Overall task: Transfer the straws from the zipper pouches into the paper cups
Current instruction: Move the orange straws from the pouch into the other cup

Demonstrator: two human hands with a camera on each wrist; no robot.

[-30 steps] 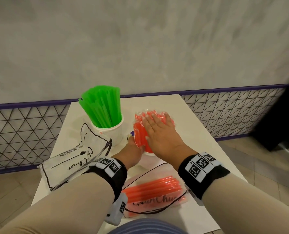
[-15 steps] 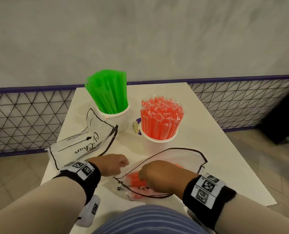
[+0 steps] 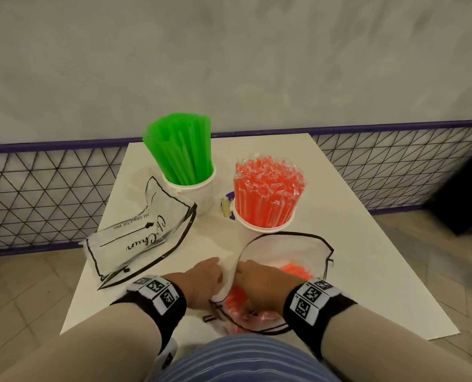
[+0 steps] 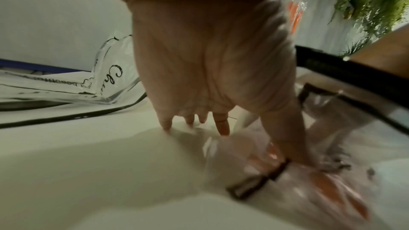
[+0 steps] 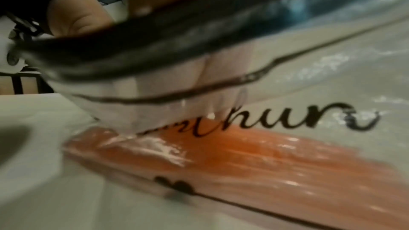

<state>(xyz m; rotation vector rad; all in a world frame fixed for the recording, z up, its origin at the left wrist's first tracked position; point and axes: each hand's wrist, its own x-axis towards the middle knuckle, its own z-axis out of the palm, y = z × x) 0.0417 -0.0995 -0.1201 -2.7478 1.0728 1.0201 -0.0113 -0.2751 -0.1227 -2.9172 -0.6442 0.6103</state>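
- The left hand (image 3: 201, 282) pinches the near edge of the clear pouch (image 3: 287, 252) at lower centre of the head view, thumb on the plastic by the black zipper trim.
- The right hand (image 3: 259, 285) is inside the pouch mouth; its fingers are hidden by blurred plastic, so I cannot tell whether it grasps anything.
- Orange straws (image 5: 254, 160) lie flat in that pouch on the white bench (image 3: 353, 244).
- Just beyond stands a paper cup (image 3: 259, 230) packed with upright orange straws (image 3: 267, 194).
- To its left, a second cup (image 3: 199, 194) holds green straws (image 3: 182, 150).
- An empty lettered pouch (image 3: 138, 238) lies at centre left, touching the green cup.
- A mesh fence (image 3: 36, 194) and grey wall (image 3: 229, 51) stand behind.
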